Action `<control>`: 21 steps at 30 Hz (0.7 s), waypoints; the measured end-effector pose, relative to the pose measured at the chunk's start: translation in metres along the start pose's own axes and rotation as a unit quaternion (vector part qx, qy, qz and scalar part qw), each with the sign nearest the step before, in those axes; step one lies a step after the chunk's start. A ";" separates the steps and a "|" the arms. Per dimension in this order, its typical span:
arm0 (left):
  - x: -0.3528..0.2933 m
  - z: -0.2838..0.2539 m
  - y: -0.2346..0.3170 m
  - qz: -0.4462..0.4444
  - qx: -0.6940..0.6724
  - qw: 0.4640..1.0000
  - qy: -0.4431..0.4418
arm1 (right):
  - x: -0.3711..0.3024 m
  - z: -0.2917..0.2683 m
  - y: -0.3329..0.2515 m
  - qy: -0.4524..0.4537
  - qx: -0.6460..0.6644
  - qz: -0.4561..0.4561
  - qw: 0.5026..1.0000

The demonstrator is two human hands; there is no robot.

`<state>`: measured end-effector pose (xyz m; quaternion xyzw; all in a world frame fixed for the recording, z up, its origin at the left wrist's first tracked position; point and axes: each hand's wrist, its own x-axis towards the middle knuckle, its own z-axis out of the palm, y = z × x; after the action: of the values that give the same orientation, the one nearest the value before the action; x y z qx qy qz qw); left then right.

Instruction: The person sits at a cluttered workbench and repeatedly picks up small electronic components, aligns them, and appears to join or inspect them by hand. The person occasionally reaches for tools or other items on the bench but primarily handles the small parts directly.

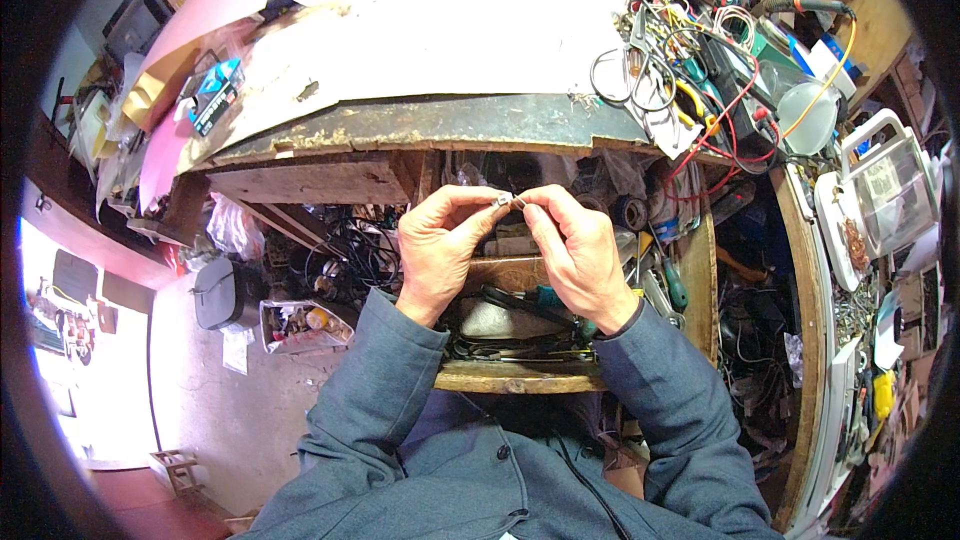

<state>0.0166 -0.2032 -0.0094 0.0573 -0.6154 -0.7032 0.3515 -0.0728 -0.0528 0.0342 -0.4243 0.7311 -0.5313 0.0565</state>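
1. Both grips work together: the left grip pinches a small part between thumb and finger, and the right grip pinches at its other side, with fingertips almost meeting
2. The part is in the air, in front of the edge of the surface and above the open drawer; it is too small for me to tell its kind
3. The main danger, I judge, is a slip: only the fingertips keep the part, so a small loss of pressure could drop it
4. If it falls, it may go among the tools in the drawer and be difficult to find
5. Too strong a pinch, or an uneven pull between the two sides, could bend or break it, if it is delicate
6. The red wire makes loops past the edge of the surface on the right; a sleeve moving there might catch it
7. About writing: the blue box carries printing, and the clear case shows a pale label, but both are too small to read with certainty; on the part I see no marks
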 end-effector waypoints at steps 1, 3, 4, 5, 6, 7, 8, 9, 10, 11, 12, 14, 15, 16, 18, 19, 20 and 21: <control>-0.001 0.000 0.000 0.007 0.008 1.000 0.001 | 0.000 0.001 0.002 0.001 0.000 -0.007 1.000; -0.001 0.000 0.000 0.022 0.022 1.000 0.000 | -0.001 0.003 0.006 0.004 -0.001 -0.019 1.000; -0.001 0.001 0.000 0.033 0.030 0.999 0.001 | -0.001 0.003 0.007 0.008 0.001 -0.017 1.000; -0.001 0.003 0.001 0.043 0.038 0.998 0.002 | -0.001 0.004 0.007 0.013 0.003 -0.015 1.000; -0.001 0.003 0.001 0.054 0.047 0.997 0.002 | -0.002 0.006 0.007 0.017 0.005 -0.012 1.000; -0.001 0.002 0.000 0.065 0.067 0.996 0.000 | -0.002 0.006 0.005 0.017 0.004 -0.006 1.000; -0.001 0.001 -0.001 0.076 0.087 0.993 -0.003 | -0.002 0.005 0.003 0.018 0.001 0.000 1.000; -0.001 0.000 -0.001 0.088 0.107 0.990 -0.006 | -0.002 0.005 0.002 0.019 -0.001 0.006 1.000; -0.001 0.000 0.000 0.094 0.122 0.988 -0.004 | -0.002 0.006 0.001 0.021 -0.001 0.010 1.000; -0.002 0.002 0.002 0.101 0.137 0.985 -0.002 | -0.003 0.006 0.002 0.022 0.000 0.015 1.000; -0.003 0.002 0.003 0.107 0.153 0.982 0.000 | -0.003 0.007 0.002 0.023 0.002 0.019 1.000; -0.003 0.002 0.002 0.132 0.178 0.975 -0.002 | -0.003 0.008 0.002 0.033 -0.015 -0.004 0.999; -0.003 0.001 0.001 0.145 0.190 0.971 -0.004 | -0.004 0.009 0.002 0.038 -0.023 -0.016 0.999; -0.003 0.001 0.003 0.170 0.217 0.961 -0.011 | -0.004 0.008 0.003 0.036 -0.005 -0.018 0.999; -0.001 0.000 0.009 0.223 0.269 0.936 -0.027 | -0.002 0.008 0.008 0.036 0.032 -0.024 0.999; -0.001 -0.001 0.012 0.242 0.300 0.922 -0.036 | -0.001 0.007 0.011 0.022 0.050 -0.007 0.998; -0.001 -0.001 0.014 0.261 0.330 0.906 -0.043 | -0.001 0.006 0.015 0.008 0.068 0.011 0.998; -0.001 -0.001 0.016 0.279 0.359 0.889 -0.051 | -0.001 0.005 0.017 -0.006 0.086 0.028 0.996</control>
<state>0.0251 -0.2033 0.0041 -0.0304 -0.8339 -0.3089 0.4565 -0.0789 -0.0543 0.0175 -0.4007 0.6937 -0.5880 0.1122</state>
